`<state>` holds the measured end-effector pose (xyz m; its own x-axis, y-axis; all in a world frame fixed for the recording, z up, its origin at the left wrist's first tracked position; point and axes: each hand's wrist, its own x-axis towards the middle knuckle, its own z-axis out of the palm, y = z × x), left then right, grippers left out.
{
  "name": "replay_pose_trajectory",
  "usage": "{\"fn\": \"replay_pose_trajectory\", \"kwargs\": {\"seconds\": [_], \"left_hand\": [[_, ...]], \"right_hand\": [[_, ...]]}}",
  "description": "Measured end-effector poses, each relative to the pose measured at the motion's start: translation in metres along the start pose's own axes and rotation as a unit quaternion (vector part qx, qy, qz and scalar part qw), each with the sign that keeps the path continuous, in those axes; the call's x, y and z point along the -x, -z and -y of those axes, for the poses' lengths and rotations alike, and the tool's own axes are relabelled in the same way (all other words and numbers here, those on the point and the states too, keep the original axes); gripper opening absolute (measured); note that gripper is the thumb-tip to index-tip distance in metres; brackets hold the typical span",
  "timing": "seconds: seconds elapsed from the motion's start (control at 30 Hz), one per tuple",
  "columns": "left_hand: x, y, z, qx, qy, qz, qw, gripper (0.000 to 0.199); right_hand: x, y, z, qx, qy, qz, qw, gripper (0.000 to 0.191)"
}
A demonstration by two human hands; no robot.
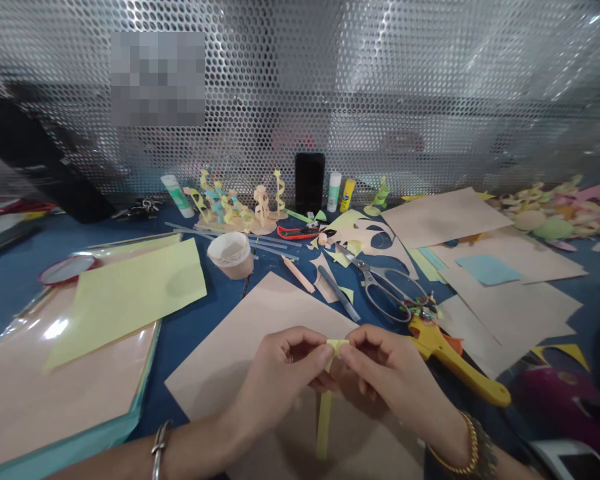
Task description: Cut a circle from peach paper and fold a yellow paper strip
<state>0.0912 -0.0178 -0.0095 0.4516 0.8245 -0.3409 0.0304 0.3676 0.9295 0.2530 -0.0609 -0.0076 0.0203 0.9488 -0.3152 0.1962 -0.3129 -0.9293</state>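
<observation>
Yellow paper strip point(324, 427) pinched by both hands, held over a beige card sheet point(215, 373).
Left hand point(280, 377) and right hand point(393, 377) closed on its bent top, so the tail hangs free; scissors point(385, 287) lie just beyond the right hand.

A narrow strip of pale yellow paper point(324, 427) is pinched near its top between the left hand point(280, 377) and the right hand point(395, 377), its upper end bent over into a small curl where they meet. The long, straight tail hangs down below the hands, in front of a beige paper sheet point(220, 373).
</observation>
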Motion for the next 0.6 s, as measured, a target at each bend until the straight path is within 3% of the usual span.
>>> {"fn": "replay_pose_trajectory", "kwargs": {"seconds": [0.2,0.4,0.6], "left_hand": [[-0.0004,-0.0002,-0.0023,-0.021,0.008,-0.031,0.999,0.017],[-0.0014,0.0000,-0.0016,-0.007,0.015,-0.031,0.999,0.018],[-0.0003,0.0005,-0.0018,-0.003,0.004,-0.054,0.999,0.016]], "right_hand": [[-0.0029,0.0022,-0.0027,-0.022,0.026,-0.014,0.999,0.041],[-0.0050,0.0020,-0.0039,-0.028,0.003,-0.011,1.000,0.037],[-0.0010,0.0029,-0.0010,0.003,0.097,-0.069,0.993,0.029]]}}
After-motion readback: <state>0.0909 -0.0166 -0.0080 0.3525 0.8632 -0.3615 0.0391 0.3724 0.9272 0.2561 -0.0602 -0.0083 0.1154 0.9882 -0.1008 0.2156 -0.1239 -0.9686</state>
